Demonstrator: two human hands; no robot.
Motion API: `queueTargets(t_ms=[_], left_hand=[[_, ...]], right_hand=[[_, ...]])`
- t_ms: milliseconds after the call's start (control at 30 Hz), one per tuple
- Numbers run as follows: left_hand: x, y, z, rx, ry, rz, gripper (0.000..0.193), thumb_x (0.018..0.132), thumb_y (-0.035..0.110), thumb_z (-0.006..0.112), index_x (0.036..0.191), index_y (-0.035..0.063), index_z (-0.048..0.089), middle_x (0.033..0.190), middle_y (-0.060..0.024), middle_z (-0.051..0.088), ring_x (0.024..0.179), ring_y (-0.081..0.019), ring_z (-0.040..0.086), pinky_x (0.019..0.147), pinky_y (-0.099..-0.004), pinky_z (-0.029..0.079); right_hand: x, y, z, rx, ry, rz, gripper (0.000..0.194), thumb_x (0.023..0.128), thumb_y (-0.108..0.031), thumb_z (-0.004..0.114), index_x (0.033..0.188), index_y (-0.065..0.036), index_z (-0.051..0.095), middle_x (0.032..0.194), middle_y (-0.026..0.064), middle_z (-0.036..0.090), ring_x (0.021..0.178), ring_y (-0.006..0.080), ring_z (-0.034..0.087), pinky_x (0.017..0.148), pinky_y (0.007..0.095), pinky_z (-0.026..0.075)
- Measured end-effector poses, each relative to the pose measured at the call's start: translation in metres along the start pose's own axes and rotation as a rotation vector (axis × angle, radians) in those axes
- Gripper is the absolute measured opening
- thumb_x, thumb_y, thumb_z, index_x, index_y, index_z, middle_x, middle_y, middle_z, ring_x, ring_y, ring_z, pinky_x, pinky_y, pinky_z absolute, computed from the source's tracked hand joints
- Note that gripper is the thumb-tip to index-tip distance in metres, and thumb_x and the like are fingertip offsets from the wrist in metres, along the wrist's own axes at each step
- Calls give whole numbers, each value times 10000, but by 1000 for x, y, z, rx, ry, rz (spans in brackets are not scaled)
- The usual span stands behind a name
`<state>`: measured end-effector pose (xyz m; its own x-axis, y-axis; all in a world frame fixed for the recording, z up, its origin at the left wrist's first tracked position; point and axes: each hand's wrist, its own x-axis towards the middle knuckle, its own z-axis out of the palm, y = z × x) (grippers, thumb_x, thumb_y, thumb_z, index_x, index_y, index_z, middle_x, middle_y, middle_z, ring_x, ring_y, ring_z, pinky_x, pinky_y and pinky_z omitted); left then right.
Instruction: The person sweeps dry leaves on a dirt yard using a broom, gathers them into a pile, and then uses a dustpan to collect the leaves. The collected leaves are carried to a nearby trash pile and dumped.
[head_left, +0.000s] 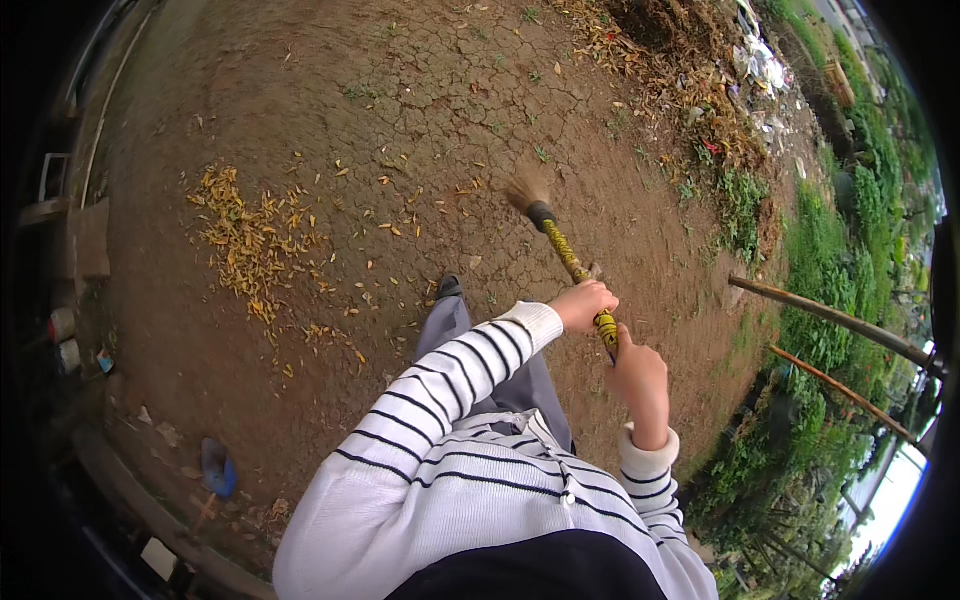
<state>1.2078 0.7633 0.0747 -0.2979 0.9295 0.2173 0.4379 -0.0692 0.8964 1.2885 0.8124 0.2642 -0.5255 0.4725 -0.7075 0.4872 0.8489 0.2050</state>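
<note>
My left hand (586, 305) is closed around the yellow-and-black patterned handle of a stick broom (564, 246). Just beyond it, nearer my body, my right hand (641, 375) grips the handle's end, with one finger stretched along it. The broom's dark collar and brown bristles (529, 189) point away from me, over the cracked earth; the bristles look blurred. Left of the broom, a pile of yellow fallen leaves (251, 236) lies on the ground, with loose leaves (386, 226) scattered between the pile and the bristles.
My shoe (450, 286) is left of the handle. A heap of dry leaves (705, 90) with white plastic litter (761, 64) lies at the upper right. A wooden pole (832, 316) and a thinner one (840, 396) stand by green plants at right. A blue-and-grey object (217, 469) lies lower left.
</note>
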Motion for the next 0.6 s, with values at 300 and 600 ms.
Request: queueTargets(t_ms=[300,600], left_hand=[[-154,-90,-71,191,-139,-384,135,678,103,624,711,127,496,739,-31,567,843,-251,540,796,-396,347],[-87,-27,-102,44,28,-391,215,584,31,643,740,117,522,741,-48,567,845,-280,536,735,-398,353]], right_hand=[[69,-135,66,120,-12,-439,584,758,-133,550,1315,-9,427,763,153,659,695,303,660,606,398,530],[52,-64,-50,105,45,-478,571,677,-193,673,1235,-224,552,781,124,658,723,318,638,644,417,505]])
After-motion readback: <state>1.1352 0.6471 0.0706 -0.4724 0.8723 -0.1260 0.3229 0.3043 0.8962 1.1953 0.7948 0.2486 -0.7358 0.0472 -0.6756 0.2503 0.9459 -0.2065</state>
